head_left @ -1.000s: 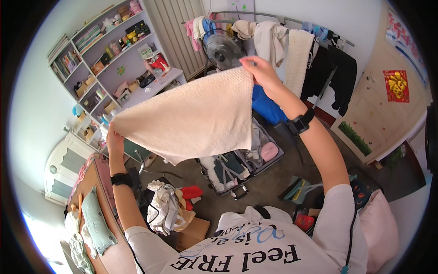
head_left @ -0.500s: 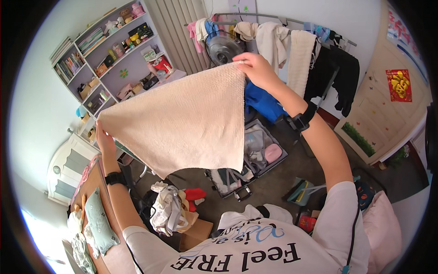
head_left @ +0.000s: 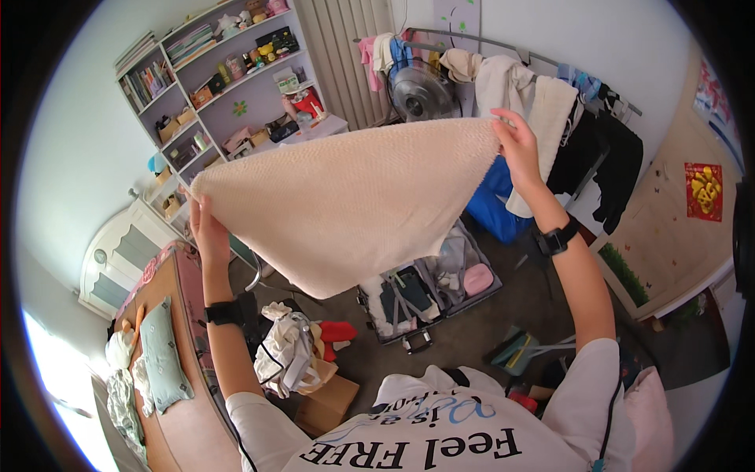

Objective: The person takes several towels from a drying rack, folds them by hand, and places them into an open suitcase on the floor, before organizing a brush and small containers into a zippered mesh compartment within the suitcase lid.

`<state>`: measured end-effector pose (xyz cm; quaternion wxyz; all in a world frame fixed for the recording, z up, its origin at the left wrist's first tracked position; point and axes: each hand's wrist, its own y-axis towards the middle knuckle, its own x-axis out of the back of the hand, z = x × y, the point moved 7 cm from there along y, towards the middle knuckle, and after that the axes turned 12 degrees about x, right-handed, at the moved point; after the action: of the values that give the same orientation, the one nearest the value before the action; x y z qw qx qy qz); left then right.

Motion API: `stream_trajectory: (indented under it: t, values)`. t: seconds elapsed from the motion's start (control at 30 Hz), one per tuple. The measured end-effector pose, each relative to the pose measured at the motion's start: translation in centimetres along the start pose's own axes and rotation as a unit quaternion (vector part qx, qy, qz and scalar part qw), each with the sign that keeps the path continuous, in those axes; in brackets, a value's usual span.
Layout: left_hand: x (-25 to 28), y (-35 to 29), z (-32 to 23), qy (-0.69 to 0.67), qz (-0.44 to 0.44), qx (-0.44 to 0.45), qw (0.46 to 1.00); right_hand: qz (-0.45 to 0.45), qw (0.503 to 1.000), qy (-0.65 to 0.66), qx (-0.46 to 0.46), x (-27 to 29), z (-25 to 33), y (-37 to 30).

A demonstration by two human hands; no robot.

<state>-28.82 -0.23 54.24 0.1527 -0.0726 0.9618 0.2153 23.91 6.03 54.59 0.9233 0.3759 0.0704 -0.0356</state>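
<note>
A beige textured towel [head_left: 346,197] is stretched out in the air between my two raised hands. At its upper left corner, my left hand [head_left: 206,220] is closed on the cloth. My right hand [head_left: 517,145] pinches the upper right corner, with some fingers pointing up. The towel's lower edge hangs loose and curves above an open suitcase [head_left: 429,334] on the floor. Clothes and a pink pouch [head_left: 477,279] lie in the suitcase, which the towel partly hides.
Left of the suitcase, a heap of white clothes [head_left: 287,346] sits by a cardboard box [head_left: 330,397]. A fan [head_left: 422,90] and a loaded clothes rack [head_left: 543,59] stand behind. Bookshelves [head_left: 197,71] rise at the far left; a bed [head_left: 189,409] runs along the left.
My right hand has moved out to the right and slightly down, pulling the towel wider and tauter. The view has shifted a little, and the towel's lower edge swings.
</note>
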Motion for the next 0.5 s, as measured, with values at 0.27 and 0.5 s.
stream_trajectory:
  t: [0.27, 0.5]
  values:
    - [-3.2, -3.8, 4.8, 0.086, -0.025, 0.085, 0.992, 0.080, 0.993, 0.081, -0.028, 0.1, 0.9, -3.8]
    - [-0.9, -8.7, 17.3, 0.135, -0.071, 0.188, 0.970, 0.034, 0.994, -0.001, -0.104, 2.9, -9.4, -11.7]
